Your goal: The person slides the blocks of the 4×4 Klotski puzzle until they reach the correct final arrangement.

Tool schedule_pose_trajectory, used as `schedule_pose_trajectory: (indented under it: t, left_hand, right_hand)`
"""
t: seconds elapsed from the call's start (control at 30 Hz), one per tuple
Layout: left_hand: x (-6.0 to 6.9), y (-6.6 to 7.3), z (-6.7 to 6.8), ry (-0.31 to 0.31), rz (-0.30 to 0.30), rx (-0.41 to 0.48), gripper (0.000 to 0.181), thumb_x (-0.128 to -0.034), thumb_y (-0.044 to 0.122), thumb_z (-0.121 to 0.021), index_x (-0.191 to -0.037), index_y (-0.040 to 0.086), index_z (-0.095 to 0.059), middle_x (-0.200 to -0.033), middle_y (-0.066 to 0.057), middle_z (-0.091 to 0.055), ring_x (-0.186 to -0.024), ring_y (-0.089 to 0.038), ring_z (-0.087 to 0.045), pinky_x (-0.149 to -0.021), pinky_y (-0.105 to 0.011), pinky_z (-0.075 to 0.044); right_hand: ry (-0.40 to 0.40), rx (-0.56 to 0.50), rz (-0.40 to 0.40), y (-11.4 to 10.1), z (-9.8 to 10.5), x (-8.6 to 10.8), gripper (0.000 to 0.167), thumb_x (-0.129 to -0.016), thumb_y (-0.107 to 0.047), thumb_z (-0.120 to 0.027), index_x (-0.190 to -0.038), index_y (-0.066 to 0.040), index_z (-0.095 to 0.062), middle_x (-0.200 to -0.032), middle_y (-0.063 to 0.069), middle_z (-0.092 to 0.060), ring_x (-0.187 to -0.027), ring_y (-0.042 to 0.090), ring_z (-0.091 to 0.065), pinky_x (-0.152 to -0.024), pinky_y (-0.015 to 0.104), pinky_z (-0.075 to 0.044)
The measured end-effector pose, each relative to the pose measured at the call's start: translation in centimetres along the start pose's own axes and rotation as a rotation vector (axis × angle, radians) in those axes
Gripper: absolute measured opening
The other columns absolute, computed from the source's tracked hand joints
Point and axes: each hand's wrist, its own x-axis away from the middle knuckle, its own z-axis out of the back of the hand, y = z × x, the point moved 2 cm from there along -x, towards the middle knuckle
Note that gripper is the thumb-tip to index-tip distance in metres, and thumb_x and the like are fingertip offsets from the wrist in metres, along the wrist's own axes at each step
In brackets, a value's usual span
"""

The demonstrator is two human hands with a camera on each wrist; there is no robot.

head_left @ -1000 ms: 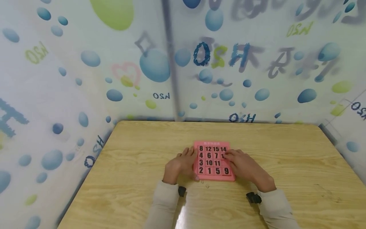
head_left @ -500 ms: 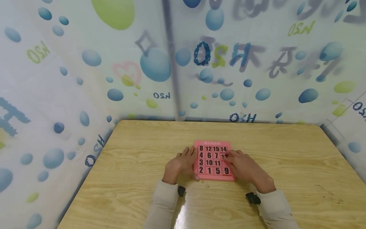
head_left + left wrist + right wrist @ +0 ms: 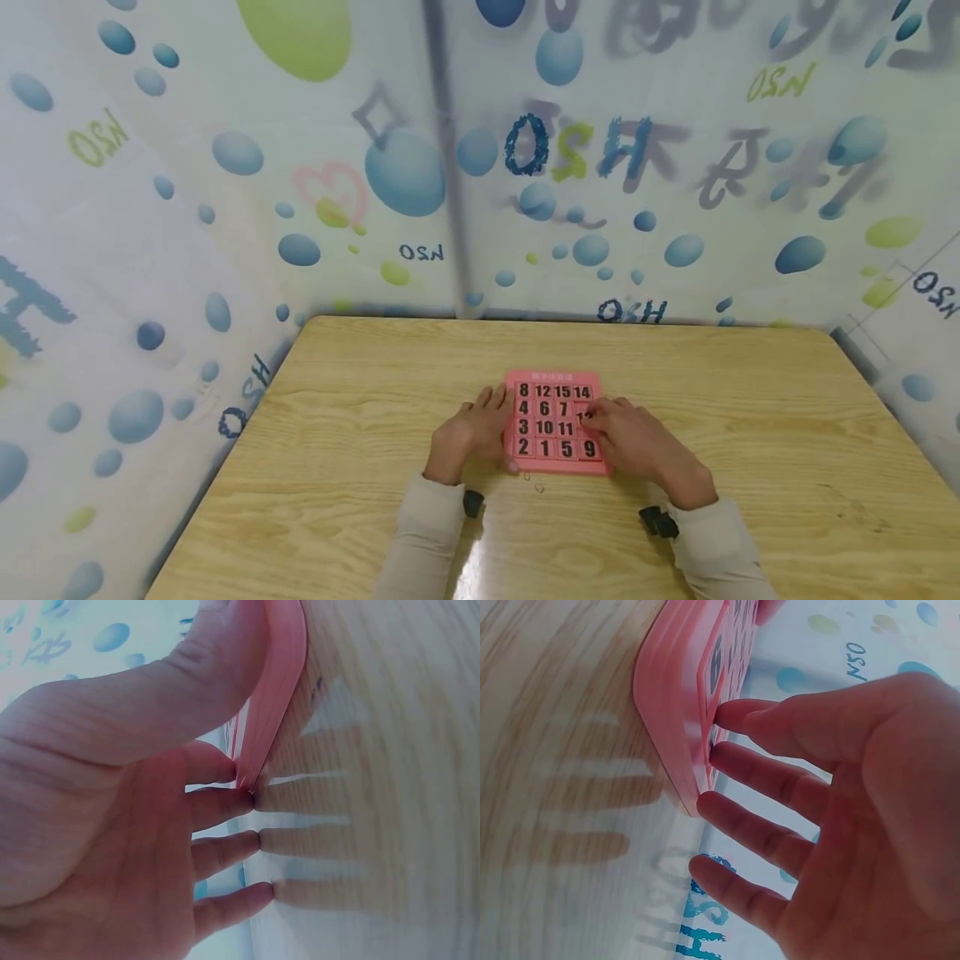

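A pink number puzzle (image 3: 555, 468) with black-numbered square tiles lies flat on the table. The left hand (image 3: 480, 429) rests along its left edge; in the left wrist view the hand (image 3: 127, 802) has its fingers spread, tips down at the frame and the tabletop, thumb against the near side. The right hand (image 3: 641, 442) is over the puzzle's right side, fingertips touching the 13 tile (image 3: 585, 417), which it partly covers. In the right wrist view the hand's (image 3: 825, 802) thumb and forefinger touch the tile face, the other fingers extended beside the pink frame (image 3: 667, 697).
The wooden table (image 3: 360, 383) meets a wall (image 3: 480, 233) printed with blue and green bubbles and letters. Another wall stands at the left. Dark wrist devices (image 3: 658, 522) sit at both sleeve cuffs.
The 13 tile has slid down toward the 9 tile under the right fingertips, which have moved slightly with it. The left hand keeps its place at the puzzle's edge.
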Motion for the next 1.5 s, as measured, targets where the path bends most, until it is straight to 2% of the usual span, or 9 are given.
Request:
schedule_pose_trajectory:
  t: [0.3, 0.67, 0.93, 1.5]
  left_hand:
    - [0.07, 0.03, -0.17, 0.006, -0.011, 0.011, 0.118, -0.0731, 0.040, -0.087, -0.160, 0.006, -0.013, -0.167, -0.012, -0.008, -0.154, -0.031, -0.005, -0.123, -0.049, -0.016]
    - [0.04, 0.16, -0.20, 0.004, -0.003, 0.005, 0.118, -0.0731, 0.040, -0.087, -0.160, 0.007, -0.014, -0.167, -0.011, -0.009, -0.154, -0.030, -0.006, -0.123, -0.049, -0.017]
    - [0.10, 0.18, -0.30, 0.006, 0.005, 0.000, 0.118, -0.0726, 0.041, -0.087, -0.160, 0.007, -0.014, -0.167, -0.011, -0.009, -0.154, -0.029, -0.007, -0.123, -0.049, -0.018]
    - [0.20, 0.10, -0.07, 0.014, 0.003, 0.010, 0.118, -0.0735, 0.040, -0.086, -0.160, 0.007, -0.014, -0.167, -0.010, -0.008, -0.154, -0.029, -0.007, -0.123, -0.050, -0.018]
  right_hand:
    - [-0.023, -0.007, -0.006, -0.27, 0.20, 0.26, 0.025, -0.097, -0.011, -0.060, -0.117, -0.011, -0.075, -0.118, 0.008, -0.063, -0.111, 0.033, -0.058, -0.093, 0.058, -0.048]
    - [-0.037, 0.005, 0.011, -0.49, 0.31, 0.51, 0.026, -0.095, -0.009, -0.060, -0.116, -0.012, -0.075, -0.115, 0.005, -0.063, -0.106, 0.029, -0.058, -0.088, 0.053, -0.049]
    - [-0.016, 0.002, 0.056, -0.53, 0.27, 0.63, 0.025, -0.094, -0.006, -0.059, -0.109, -0.013, -0.078, -0.111, 0.003, -0.064, -0.101, 0.027, -0.060, -0.084, 0.051, -0.051]
    - [-0.004, -0.003, 0.078, -0.66, 0.64, 0.47, 0.019, -0.095, -0.009, -0.061, -0.103, -0.013, -0.078, -0.105, 0.001, -0.064, -0.094, 0.022, -0.059, -0.079, 0.045, -0.051]
